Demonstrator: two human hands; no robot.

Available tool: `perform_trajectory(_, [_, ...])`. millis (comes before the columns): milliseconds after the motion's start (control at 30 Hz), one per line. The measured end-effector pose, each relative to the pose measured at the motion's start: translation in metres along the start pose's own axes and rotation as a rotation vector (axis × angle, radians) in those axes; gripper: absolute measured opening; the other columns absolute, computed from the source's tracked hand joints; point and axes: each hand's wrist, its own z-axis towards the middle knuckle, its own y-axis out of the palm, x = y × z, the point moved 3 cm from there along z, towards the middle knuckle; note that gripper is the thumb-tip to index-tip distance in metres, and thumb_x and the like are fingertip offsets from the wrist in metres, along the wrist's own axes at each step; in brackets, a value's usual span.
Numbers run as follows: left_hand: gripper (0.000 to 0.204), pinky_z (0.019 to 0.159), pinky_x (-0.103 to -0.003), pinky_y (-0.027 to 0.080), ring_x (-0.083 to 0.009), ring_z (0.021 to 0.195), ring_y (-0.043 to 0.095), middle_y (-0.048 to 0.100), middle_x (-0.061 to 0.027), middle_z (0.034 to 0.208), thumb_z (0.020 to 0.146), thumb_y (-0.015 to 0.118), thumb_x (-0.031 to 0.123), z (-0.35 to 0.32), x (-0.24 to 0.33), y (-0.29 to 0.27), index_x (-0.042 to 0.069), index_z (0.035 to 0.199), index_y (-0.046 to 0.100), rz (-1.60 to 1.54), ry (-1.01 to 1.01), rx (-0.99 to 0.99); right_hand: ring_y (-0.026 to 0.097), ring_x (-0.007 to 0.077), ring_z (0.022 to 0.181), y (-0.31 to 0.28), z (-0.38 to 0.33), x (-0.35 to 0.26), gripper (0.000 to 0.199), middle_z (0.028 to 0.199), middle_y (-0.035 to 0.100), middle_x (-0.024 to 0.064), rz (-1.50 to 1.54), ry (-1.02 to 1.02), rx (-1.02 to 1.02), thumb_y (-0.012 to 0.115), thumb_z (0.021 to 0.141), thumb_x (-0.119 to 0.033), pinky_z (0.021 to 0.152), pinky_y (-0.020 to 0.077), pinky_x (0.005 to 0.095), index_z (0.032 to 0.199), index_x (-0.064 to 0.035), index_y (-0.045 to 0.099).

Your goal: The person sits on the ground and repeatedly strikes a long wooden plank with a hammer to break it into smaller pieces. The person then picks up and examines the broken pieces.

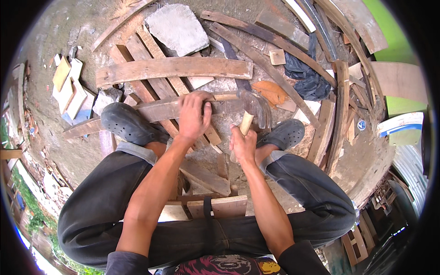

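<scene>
A: Fingers first: what are they doing?

B: Those of the left hand curl over a dark plank, with the thumb set apart; how firm that hold is, I can't tell. Those of the right hand are wrapped round the wooden handle of a claw hammer.

A: And the things around them, from the left?

B: On the left, what look like tile pieces lie in a loose pile. Next comes the left clog, against or over the plank; which, I can't tell. The plank lies mid-scene, across several boards slanting to the far side. The hammer's metal head is at the plank's right end; contact isn't clear. Just right and nearer sits the right clog; beyond it, farther off, is a crumpled black plastic sheet.

A: What could go wrong?

B: On the left, the plank could rock or skid, I'd judge, because the boards beneath look uneven. In the middle, a glancing blow could catch the left knuckles, since they are near the hammer head. On the right, a stroke running past the plank's end could strike the toes, the clog being so close.
</scene>
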Motion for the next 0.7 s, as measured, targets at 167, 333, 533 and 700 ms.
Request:
perform_trajectory(167, [0.085,0.119,-0.054,0.005,-0.0331,0.149,0.013,0.027,-0.0192,0.153,0.087,0.056,0.066,-0.022,-0.035,-0.043,0.005,0.143,0.038,0.54,-0.243,-0.161,0.049,0.0125,0.039,0.001,-0.02,0.004,0.026,0.051,0.051,0.0033,0.068,-0.118,-0.014,0.062,0.09,-0.016,0.037,0.039,0.0293,0.069,-0.0025,0.055])
perform_trajectory(333, [0.11,0.117,-0.059,-0.003,-0.0428,0.149,-0.005,0.001,-0.0307,0.159,0.084,0.047,0.078,-0.044,-0.056,-0.051,-0.001,0.154,0.015,0.599,-0.403,-0.322,0.051,0.0121,0.039,0.014,-0.016,0.02,0.027,0.052,0.052,0.0022,-0.13,0.058,-0.092,0.062,0.088,-0.021,0.036,0.0399,0.0282,0.068,-0.0032,0.055])
perform_trajectory(533, [0.125,0.111,-0.066,-0.009,-0.0518,0.143,-0.02,-0.017,-0.0373,0.155,0.078,0.049,0.084,-0.038,-0.077,-0.057,-0.001,0.155,0.0,0.445,-0.469,-0.609,0.05,0.0102,0.041,0.006,-0.044,-0.085,0.023,0.052,0.051,0.0009,0.114,-0.371,-0.032,0.057,0.089,-0.011,0.036,0.0403,0.0287,0.067,-0.0063,0.051])
perform_trajectory(700, [0.128,0.11,-0.069,-0.009,-0.0545,0.142,-0.02,-0.018,-0.0382,0.154,0.075,0.055,0.083,-0.04,-0.084,-0.054,0.001,0.155,-0.002,0.429,-0.404,-0.616,0.049,0.0116,0.04,0.013,-0.042,-0.074,0.025,0.05,0.05,0.0027,0.347,-0.545,0.034,0.059,0.088,-0.014,0.037,0.0393,0.0287,0.065,-0.0068,0.051])
